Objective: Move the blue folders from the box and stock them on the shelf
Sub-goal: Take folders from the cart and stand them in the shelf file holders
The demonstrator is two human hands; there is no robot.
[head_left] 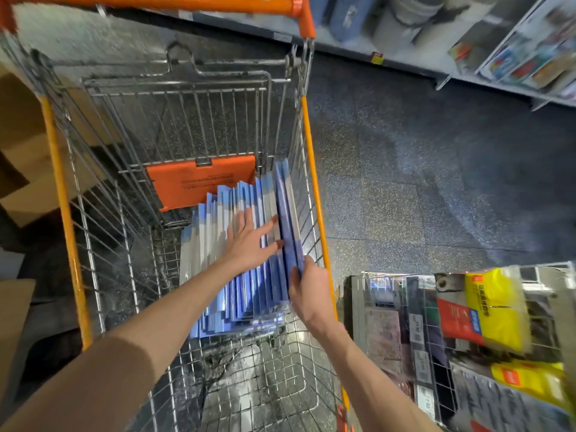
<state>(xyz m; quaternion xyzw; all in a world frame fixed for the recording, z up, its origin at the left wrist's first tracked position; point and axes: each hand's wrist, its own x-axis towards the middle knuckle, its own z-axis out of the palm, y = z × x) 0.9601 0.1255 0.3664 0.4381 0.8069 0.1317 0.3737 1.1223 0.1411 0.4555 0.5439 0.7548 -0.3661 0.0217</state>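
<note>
Several blue folders [243, 300] stand on edge in a row inside a wire shopping cart [103, 194] with orange trim. My left hand [249, 241] lies flat with spread fingers on the tops of the folders, fingertips touching the rightmost ones. My right hand [308, 291] grips the near end of the outer blue folders [290, 219], which lean against the cart's right wall and stand a little higher than the others.
A shelf [405, 57] with packaged goods runs along the top right. A wire basket [452, 338] of yellow and red packets stands right of the cart. Cardboard boxes [21, 151] lie on the left. Dark speckled floor [420, 182] lies between cart and shelf.
</note>
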